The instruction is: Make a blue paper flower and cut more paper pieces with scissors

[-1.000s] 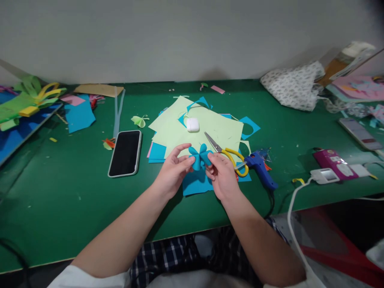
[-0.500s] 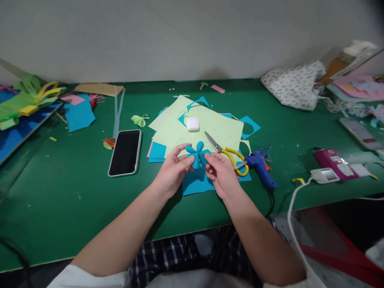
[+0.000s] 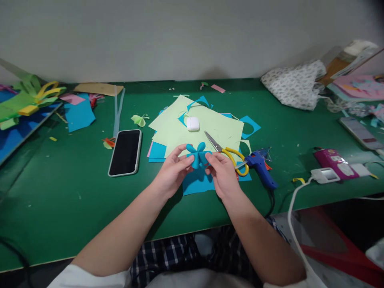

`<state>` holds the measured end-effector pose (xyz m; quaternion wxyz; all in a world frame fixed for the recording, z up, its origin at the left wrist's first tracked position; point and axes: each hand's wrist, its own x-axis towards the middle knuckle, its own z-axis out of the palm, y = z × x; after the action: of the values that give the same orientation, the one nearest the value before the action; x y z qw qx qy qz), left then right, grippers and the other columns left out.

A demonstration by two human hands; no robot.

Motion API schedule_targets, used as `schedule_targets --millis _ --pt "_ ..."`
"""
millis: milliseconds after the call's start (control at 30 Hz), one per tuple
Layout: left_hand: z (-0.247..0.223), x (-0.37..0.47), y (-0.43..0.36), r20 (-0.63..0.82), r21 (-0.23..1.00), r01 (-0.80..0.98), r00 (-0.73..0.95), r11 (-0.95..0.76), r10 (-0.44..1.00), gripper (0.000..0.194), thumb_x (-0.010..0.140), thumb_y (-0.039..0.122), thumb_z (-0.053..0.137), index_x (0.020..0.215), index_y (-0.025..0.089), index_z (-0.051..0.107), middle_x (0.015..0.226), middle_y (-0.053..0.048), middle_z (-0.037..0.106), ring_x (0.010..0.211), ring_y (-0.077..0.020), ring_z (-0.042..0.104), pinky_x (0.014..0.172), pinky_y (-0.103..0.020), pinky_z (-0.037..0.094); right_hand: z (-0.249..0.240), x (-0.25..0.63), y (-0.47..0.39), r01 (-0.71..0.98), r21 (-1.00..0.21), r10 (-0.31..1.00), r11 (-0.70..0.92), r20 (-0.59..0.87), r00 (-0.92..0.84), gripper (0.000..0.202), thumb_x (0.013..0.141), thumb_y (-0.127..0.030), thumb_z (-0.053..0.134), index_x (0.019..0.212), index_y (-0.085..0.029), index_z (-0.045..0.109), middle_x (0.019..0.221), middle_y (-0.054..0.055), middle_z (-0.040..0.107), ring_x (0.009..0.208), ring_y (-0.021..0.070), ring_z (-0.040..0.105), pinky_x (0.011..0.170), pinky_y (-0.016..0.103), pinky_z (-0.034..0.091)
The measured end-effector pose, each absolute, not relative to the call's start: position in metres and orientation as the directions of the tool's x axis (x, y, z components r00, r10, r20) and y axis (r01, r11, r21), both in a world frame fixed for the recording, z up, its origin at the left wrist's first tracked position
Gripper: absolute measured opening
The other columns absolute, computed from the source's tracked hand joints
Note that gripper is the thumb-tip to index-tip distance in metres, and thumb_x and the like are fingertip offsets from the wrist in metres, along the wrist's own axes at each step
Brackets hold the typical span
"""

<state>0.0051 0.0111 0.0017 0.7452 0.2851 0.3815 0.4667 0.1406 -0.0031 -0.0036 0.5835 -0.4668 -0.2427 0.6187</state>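
Observation:
A blue paper flower (image 3: 198, 154) with rounded, curled petals is held up between my two hands. My left hand (image 3: 174, 170) pinches its left petals between thumb and fingers. On the other side, my right hand (image 3: 220, 170) grips a right-hand petal the same way. Below the flower lies a blue paper sheet (image 3: 198, 185). Pale green sheets (image 3: 171, 130) are stacked just beyond it, with a white earbud case (image 3: 193, 124) on top. Scissors with yellow handles (image 3: 229, 154) rest near my right hand, their blades on the green paper. The fingertips behind the petals are partly hidden.
A blue glue gun (image 3: 261, 168) lies right of the scissors. Left of my hands is a phone (image 3: 125, 153), with a small green paper piece (image 3: 139, 121) beyond it. A purple packet (image 3: 336, 163) and white cable (image 3: 292, 208) are at the right. A patterned cloth bag (image 3: 295, 86) sits behind.
The flower has turned slightly in my fingers, and its upper right petal now points a little further right. Both hands stay almost in the same place.

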Motion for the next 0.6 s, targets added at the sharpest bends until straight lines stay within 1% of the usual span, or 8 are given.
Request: schedule_targets --millis 133,267,433,600 --pt "0.002 0.0058 0.0111 -0.299 0.78 -0.478 0.282 0.404 0.912 0.035 0.068 0.021 0.074 0.098 0.023 0.056 0.063 0.005 0.061 0.057 -0.0085 0.054 0.056 -0.02 0.042 -0.0043 0.14 -0.0031 -0.489 -0.848 0.949 -0.203 -0.293 0.114 0.019 0.064 -0.035 0.074 0.06 -0.02 0.063 0.054 -0.005 0.054 0.045 0.0057 0.041 0.043 0.02 0.032" --pt "0.0012 0.0057 0.0114 -0.297 0.777 -0.477 0.299 0.412 0.907 0.031 0.07 0.02 0.072 0.096 0.023 0.056 0.065 0.005 0.063 0.058 -0.0081 0.054 0.057 -0.02 0.042 -0.0054 0.1406 -0.004 -0.478 -0.86 0.964 -0.18 -0.25 0.087 0.02 0.067 -0.035 0.072 0.059 -0.019 0.063 0.053 -0.006 0.05 0.047 0.006 0.04 0.046 0.021 0.032" --pt "0.0013 0.0054 0.0109 -0.285 0.779 -0.475 0.314 0.41 0.906 0.032 0.072 0.02 0.07 0.1 0.023 0.055 0.064 0.005 0.062 0.059 -0.0075 0.054 0.058 -0.019 0.042 -0.0063 0.1405 -0.005 -0.479 -0.863 0.974 -0.16 -0.218 0.068 0.021 0.071 -0.034 0.07 0.058 -0.019 0.062 0.053 -0.006 0.046 0.049 0.0061 0.04 0.049 0.021 0.032" --pt "0.0021 0.0066 0.0107 -0.281 0.788 -0.462 0.316 0.406 0.906 0.032 0.071 0.021 0.071 0.099 0.022 0.055 0.065 0.004 0.061 0.058 -0.0078 0.053 0.057 -0.019 0.042 -0.0061 0.1392 -0.004 -0.484 -0.855 0.965 -0.184 -0.251 0.076 0.02 0.068 -0.036 0.071 0.06 -0.019 0.063 0.055 -0.005 0.051 0.05 0.0072 0.042 0.049 0.022 0.033"
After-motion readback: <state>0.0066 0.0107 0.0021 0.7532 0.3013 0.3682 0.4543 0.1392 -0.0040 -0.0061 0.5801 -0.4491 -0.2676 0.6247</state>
